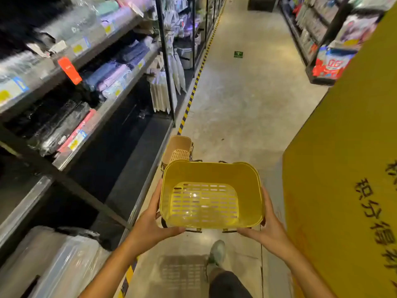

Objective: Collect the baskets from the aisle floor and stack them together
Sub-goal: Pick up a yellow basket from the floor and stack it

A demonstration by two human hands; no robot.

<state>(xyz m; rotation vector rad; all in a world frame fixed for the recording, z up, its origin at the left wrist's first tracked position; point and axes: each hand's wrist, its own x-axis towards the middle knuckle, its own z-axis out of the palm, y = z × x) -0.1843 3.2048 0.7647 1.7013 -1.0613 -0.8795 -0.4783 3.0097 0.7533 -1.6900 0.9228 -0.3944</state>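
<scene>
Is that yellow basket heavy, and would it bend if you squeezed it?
Probably light: the yellow basket is empty, thin plastic with a slotted bottom. It looks fairly stiff, keeping its shape between the left hand and right hand. Its smooth walls might be a little slippery.

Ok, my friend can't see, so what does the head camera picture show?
Two hands, left and right, hold an empty yellow basket above a shop aisle floor. Another basket, tan, sits on the floor just ahead, beside the shelves on the left. A big yellow box stands on the right.
</scene>
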